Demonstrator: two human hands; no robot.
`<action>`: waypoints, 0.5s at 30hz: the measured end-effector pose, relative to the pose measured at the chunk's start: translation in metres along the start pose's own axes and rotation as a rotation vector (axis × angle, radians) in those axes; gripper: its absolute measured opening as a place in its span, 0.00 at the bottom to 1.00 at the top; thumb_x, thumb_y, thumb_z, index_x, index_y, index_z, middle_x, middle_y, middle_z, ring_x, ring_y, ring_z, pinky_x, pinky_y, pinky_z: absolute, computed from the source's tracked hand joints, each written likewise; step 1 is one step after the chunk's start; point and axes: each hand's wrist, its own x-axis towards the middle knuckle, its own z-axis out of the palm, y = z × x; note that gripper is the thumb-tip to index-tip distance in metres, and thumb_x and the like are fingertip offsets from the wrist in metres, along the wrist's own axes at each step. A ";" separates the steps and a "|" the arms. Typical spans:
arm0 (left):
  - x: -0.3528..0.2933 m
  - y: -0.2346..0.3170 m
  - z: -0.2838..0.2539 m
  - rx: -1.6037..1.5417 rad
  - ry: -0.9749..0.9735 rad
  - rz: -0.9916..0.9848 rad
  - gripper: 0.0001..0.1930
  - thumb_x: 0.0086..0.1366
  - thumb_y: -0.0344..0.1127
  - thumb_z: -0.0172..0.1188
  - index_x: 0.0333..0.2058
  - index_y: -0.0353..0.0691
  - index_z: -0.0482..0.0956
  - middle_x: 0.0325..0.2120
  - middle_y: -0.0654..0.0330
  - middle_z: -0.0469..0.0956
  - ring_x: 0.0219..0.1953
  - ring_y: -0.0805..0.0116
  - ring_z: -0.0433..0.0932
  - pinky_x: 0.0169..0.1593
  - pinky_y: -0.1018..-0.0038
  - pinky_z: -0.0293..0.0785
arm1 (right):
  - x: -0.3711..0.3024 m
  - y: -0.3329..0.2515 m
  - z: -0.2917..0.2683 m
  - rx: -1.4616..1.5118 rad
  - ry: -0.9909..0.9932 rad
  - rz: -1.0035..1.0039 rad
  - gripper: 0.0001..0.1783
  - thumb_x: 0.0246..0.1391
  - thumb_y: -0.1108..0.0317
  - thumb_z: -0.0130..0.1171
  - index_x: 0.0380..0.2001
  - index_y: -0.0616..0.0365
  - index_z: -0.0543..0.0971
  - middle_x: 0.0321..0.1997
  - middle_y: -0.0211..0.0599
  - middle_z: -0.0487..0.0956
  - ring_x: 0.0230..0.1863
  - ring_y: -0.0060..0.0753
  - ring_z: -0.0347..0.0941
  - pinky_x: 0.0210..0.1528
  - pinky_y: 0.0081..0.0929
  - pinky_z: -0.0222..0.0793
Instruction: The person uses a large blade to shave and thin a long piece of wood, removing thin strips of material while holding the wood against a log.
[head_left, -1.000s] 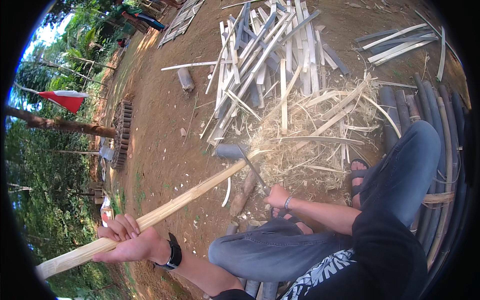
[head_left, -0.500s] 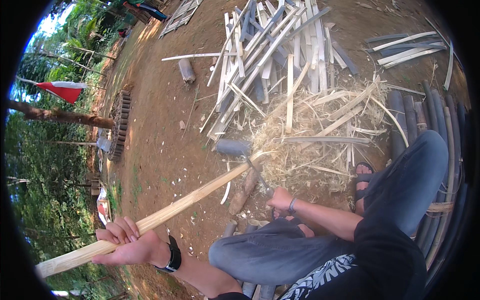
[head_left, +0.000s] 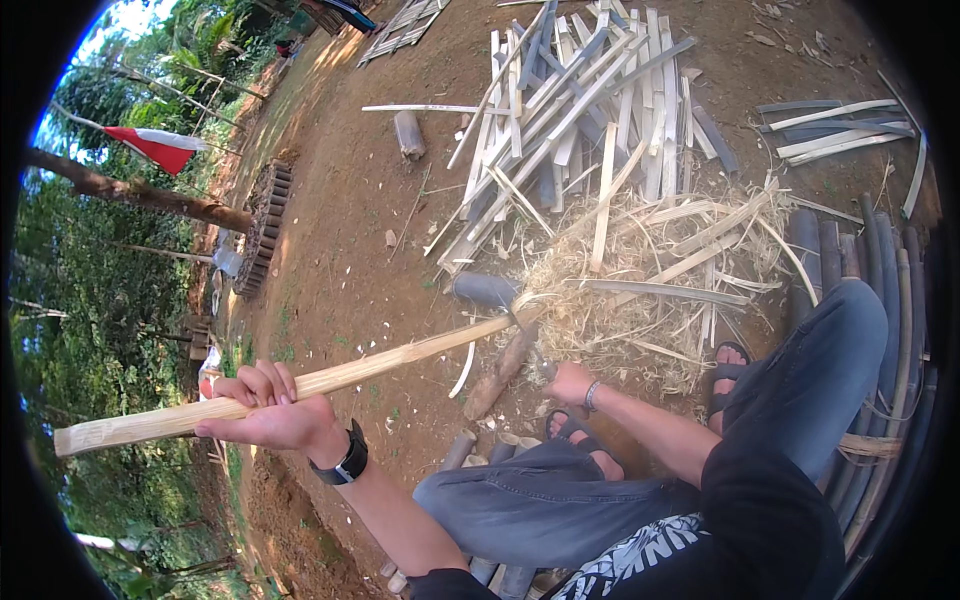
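Observation:
My left hand (head_left: 272, 405) is closed round a long pale bamboo strip (head_left: 370, 370), near its lower-left end. The strip slants up to the right, and its far end lies by the pile of shavings. My right hand (head_left: 571, 385) grips the handle of a knife (head_left: 530, 340). The thin blade meets the strip close to its far end, just above a short brown log (head_left: 502, 372) on the ground. A dark bamboo piece (head_left: 485, 290) lies beside that end.
Curly bamboo shavings (head_left: 620, 290) are heaped ahead of my right hand. Beyond them sits a large pile of split bamboo strips (head_left: 590, 100), with a smaller stack (head_left: 840, 125) at far right. Dark bamboo poles (head_left: 880, 280) stand along my right side. A red and white flag (head_left: 155, 148) hangs at left.
The bamboo strip's near end has swung upward and now shows whole, with my left hand still round it. The scene has shifted slightly rightward in view.

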 end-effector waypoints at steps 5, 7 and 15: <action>-0.004 -0.002 0.014 0.039 -0.002 0.029 0.30 0.65 0.69 0.31 0.19 0.49 0.50 0.09 0.71 0.47 0.11 0.81 0.44 0.13 0.83 0.39 | -0.040 -0.069 0.037 0.032 -0.053 -0.333 0.14 0.38 0.65 0.60 0.17 0.68 0.73 0.14 0.49 0.73 0.19 0.39 0.73 0.27 0.35 0.67; -0.003 -0.004 0.013 0.049 -0.008 0.037 0.30 0.65 0.69 0.30 0.19 0.49 0.50 0.09 0.71 0.46 0.11 0.81 0.44 0.14 0.83 0.39 | -0.052 -0.097 0.044 0.057 -0.016 -0.530 0.14 0.38 0.64 0.60 0.18 0.68 0.74 0.15 0.50 0.74 0.19 0.40 0.74 0.27 0.36 0.68; -0.012 0.001 0.031 0.099 0.008 0.011 0.30 0.64 0.70 0.29 0.19 0.49 0.50 0.09 0.71 0.45 0.10 0.81 0.43 0.13 0.84 0.39 | 0.042 0.058 0.023 -0.260 0.188 -0.079 0.12 0.38 0.64 0.60 0.24 0.64 0.80 0.19 0.50 0.78 0.21 0.41 0.76 0.28 0.33 0.71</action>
